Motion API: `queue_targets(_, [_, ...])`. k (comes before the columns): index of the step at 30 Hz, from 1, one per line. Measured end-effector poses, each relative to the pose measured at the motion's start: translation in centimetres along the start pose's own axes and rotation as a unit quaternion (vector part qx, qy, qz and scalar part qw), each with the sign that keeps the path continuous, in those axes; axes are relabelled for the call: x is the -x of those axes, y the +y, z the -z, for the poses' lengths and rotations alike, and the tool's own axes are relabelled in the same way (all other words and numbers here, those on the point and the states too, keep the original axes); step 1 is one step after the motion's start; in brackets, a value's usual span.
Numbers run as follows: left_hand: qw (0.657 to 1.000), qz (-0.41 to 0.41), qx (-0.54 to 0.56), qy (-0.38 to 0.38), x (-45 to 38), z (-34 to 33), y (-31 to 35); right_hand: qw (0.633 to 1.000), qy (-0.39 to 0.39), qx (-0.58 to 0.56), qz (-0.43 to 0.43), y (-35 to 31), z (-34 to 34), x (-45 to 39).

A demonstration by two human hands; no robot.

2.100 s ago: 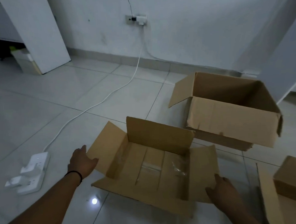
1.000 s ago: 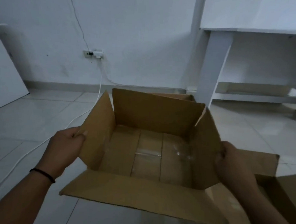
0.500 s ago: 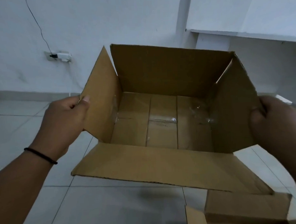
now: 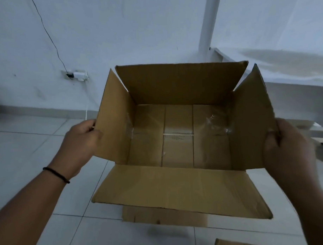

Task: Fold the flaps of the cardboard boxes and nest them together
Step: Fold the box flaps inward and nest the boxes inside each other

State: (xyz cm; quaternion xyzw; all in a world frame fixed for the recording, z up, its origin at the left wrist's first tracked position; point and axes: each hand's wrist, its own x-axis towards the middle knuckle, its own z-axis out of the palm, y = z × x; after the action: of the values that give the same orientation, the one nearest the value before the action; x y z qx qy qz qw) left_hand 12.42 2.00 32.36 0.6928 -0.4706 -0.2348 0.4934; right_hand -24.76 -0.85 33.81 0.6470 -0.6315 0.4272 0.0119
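Both hands grip one open box (image 4: 177,136) in the air: left hand (image 4: 81,143) and right hand (image 4: 287,145) each pinch a side flap. Fold flaps fully down along their creases before nesting.

A wall socket (image 4: 78,75) holds a white plug, with a thin black cable (image 4: 47,33) running up the white wall (image 4: 135,28). Pale tiles cover the floor (image 4: 26,145). A white post (image 4: 208,21) stands right.
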Motion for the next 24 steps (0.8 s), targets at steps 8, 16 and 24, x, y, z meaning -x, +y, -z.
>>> queue_targets(8, [0.988,-0.056,-0.137,0.033,2.0,-2.7,1.5,0.996,-0.05,-0.061,-0.03,3.2,1.8,0.2])
queue_targets(16, [0.992,-0.049,-0.115,0.019,-4.4,-7.4,-5.2,0.993,-0.062,-0.033,-0.097,6.4,-8.1,-1.2])
queue_targets(24, [0.993,0.01,-0.112,-0.033,-11.9,-12.2,-14.0,0.983,-0.102,0.027,-0.152,9.7,-19.7,-3.1])
